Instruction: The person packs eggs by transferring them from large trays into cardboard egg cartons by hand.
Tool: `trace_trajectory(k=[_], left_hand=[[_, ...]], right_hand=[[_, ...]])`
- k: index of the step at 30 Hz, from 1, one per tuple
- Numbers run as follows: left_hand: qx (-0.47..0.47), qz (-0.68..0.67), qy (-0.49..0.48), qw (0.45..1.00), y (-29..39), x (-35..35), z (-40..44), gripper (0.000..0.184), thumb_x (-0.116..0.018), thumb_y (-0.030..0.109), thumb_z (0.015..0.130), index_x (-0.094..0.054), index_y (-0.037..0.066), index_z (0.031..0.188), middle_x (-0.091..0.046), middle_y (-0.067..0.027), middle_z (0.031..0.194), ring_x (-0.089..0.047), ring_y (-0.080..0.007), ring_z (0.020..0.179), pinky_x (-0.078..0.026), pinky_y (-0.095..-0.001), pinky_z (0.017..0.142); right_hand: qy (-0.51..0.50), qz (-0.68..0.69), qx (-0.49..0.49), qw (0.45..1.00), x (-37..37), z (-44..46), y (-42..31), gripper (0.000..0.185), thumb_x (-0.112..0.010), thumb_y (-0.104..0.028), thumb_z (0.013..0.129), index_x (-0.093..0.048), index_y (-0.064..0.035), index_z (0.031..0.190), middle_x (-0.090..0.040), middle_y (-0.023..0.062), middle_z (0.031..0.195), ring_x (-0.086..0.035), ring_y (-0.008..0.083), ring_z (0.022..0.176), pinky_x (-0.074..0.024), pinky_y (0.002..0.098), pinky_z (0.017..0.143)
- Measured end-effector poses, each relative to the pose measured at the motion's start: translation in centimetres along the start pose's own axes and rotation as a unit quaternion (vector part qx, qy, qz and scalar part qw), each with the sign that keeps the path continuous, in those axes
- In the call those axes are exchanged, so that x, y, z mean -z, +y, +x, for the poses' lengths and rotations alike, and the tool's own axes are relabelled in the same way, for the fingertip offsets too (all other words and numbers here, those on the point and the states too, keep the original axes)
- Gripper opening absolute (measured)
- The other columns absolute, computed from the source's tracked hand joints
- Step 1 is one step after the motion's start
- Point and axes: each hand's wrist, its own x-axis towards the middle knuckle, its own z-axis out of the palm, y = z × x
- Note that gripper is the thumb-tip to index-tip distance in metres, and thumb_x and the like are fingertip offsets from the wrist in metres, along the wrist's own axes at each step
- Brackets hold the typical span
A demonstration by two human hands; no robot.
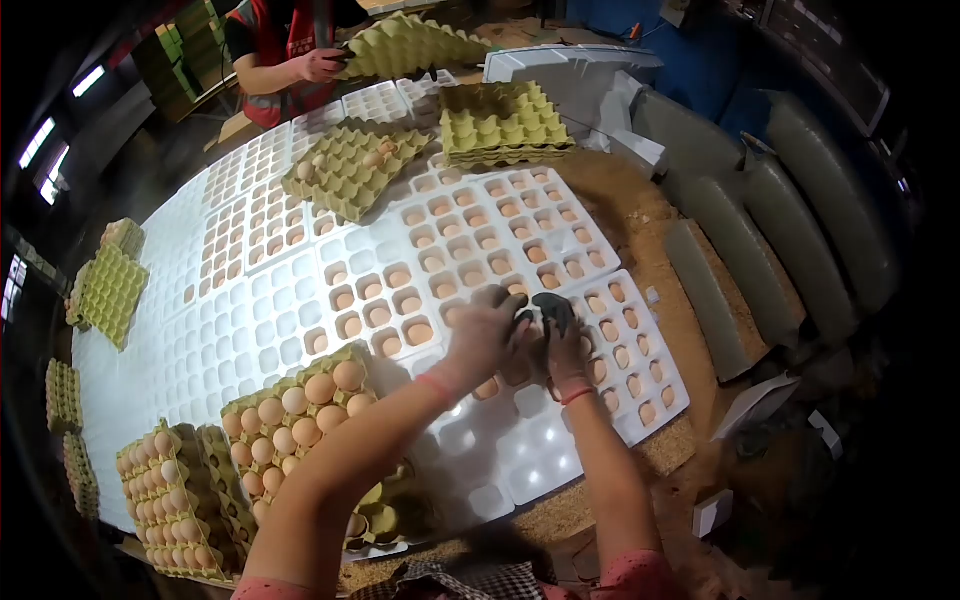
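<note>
Reaching over square-pocketed foam — gloved hands (perhaps rubber-tipped).

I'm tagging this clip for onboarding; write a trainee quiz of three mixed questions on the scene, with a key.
1. Multiple choice: the left hand and right hand are working over:
A) white trays
B) the floor
C) a sink

2. True or false: a co-worker's hand holds a yellow-green carton.

3. Short answer: which lies nearer the camera, the carton full of eggs or the carton stack with no eggs showing on top?

Key:
1. A
2. True
3. The carton full of eggs
</note>
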Motion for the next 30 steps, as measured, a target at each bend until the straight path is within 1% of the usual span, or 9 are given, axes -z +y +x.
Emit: trace_trajectory(k=[3, 8, 13, 16, 19, 21, 23, 28, 30], left_hand=[[0.016, 0.162, -0.174, 0.971, -1.6, -4.4, -2.0, 0.038, -0.062, 0.025, 0.085, -0.062, 0.008, 0.119, -0.057, -0.0164, 0.113, -0.053, -0.0343, 0.112, -0.046, -0.0458, 0.089], [0.102, -0.036, -0.035, 0.994, -2.4, 8.6, -5.1, 0.056, -0.061, 0.032, 0.091, -0.048, 0.006, 0.138, -0.051, -0.0181, 0.137, -0.05, -0.0382, 0.124, -0.042, -0.0453, 0.104], [0.295, -0.135, 0.182, 0.928, -8.4, 20.7, -12.3, 0.049, -0.058, 0.007, 0.097, -0.043, 0.005, 0.144, -0.057, -0.0136, 0.129, -0.062, -0.0187, 0.106, -0.05, -0.0315, 0.092], [0.285, -0.045, 0.163, 0.944, -8.3, 23.4, -17.4, 0.052, -0.062, 0.015, 0.093, -0.046, 0.008, 0.142, -0.058, -0.0142, 0.119, -0.063, -0.0225, 0.094, -0.053, -0.0348, 0.083], [0.19, 0.081, 0.086, 0.975, -7.4, 23.9, -20.7, 0.055, -0.062, 0.016, 0.091, -0.045, 0.014, 0.144, -0.055, -0.0166, 0.129, -0.06, -0.0316, 0.109, -0.049, -0.0397, 0.094], [0.121, 0.143, 0.0, 0.982, -6.5, 22.7, -20.6, 0.06, -0.061, 0.01, 0.085, -0.048, 0.019, 0.143, -0.051, -0.0143, 0.137, -0.048, -0.0345, 0.128, -0.038, -0.0463, 0.109], [0.029, 0.256, -0.112, 0.96, -7.4, 20.6, -20.2, 0.061, -0.064, 0.012, 0.081, -0.05, 0.02, 0.14, -0.051, -0.0123, 0.137, -0.045, -0.0345, 0.13, -0.032, -0.0494, 0.113], [0.143, 0.002, 0.011, 0.99, -8.3, 21.4, -20.4, 0.045, -0.058, 0.013, 0.089, -0.055, 0.01, 0.134, -0.058, -0.0132, 0.127, -0.051, -0.0294, 0.123, -0.035, -0.0442, 0.111], [0.26, -0.418, 0.209, 0.845, -7.9, 23.5, -21.8, 0.038, -0.054, 0.016, 0.096, -0.055, 0.005, 0.132, -0.058, -0.0118, 0.126, -0.057, -0.0205, 0.111, -0.044, -0.0352, 0.102]], right_hand=[[0.044, -0.424, 0.08, 0.901, 0.7, 0.2, 2.9, 0.028, -0.05, -0.006, 0.097, -0.057, -0.0069, 0.124, -0.062, 0.0108, 0.116, -0.06, 0.0266, 0.105, -0.049, 0.0369, 0.09], [-0.081, -0.013, 0.164, 0.983, -3.9, 0.2, -2.5, 0.026, -0.051, -0.005, 0.095, -0.061, -0.0048, 0.119, -0.062, 0.0149, 0.116, -0.062, 0.0286, 0.107, -0.0492, 0.0348, 0.09], [-0.258, -0.235, 0.527, 0.774, -15.8, -3.7, -11.9, 0.043, -0.065, -0.019, 0.086, -0.058, -0.009, 0.128, -0.064, 0.0153, 0.109, -0.06, 0.0324, 0.105, -0.0425, 0.046, 0.102], [-0.43, -0.31, 0.386, 0.756, -18.5, -2.4, -12.2, 0.047, -0.068, -0.021, 0.085, -0.058, -0.0099, 0.13, -0.066, 0.0142, 0.106, -0.06, 0.0322, 0.109, -0.0446, 0.044, 0.1], [-0.439, 0.119, 0.038, 0.89, -16.2, -2.0, -13.9, 0.043, -0.068, -0.026, 0.089, -0.057, -0.0071, 0.126, -0.066, 0.0144, 0.107, -0.062, 0.0303, 0.108, -0.0489, 0.0405, 0.095], [-0.415, 0.138, 0.057, 0.898, -16.0, -2.8, -13.1, 0.047, -0.07, -0.032, 0.087, -0.057, -0.0055, 0.124, -0.063, 0.0153, 0.111, -0.064, 0.0321, 0.103, -0.0514, 0.0395, 0.091], [-0.469, -0.323, 0.316, 0.759, -15.5, -4.7, -14.3, 0.055, -0.073, -0.038, 0.083, -0.056, -0.0052, 0.124, -0.061, 0.0159, 0.118, -0.065, 0.033, 0.102, -0.0523, 0.0409, 0.089], [-0.451, -0.216, 0.201, 0.843, -14.6, -4.7, -13.3, 0.06, -0.076, -0.038, 0.078, -0.056, -0.0107, 0.128, -0.055, 0.0171, 0.129, -0.066, 0.0341, 0.102, -0.0531, 0.0428, 0.089], [-0.439, -0.142, 0.23, 0.857, -15.6, -4.6, -13.9, 0.059, -0.075, -0.038, 0.079, -0.056, -0.012, 0.128, -0.055, 0.0169, 0.13, -0.066, 0.0336, 0.102, -0.0531, 0.0426, 0.089]])
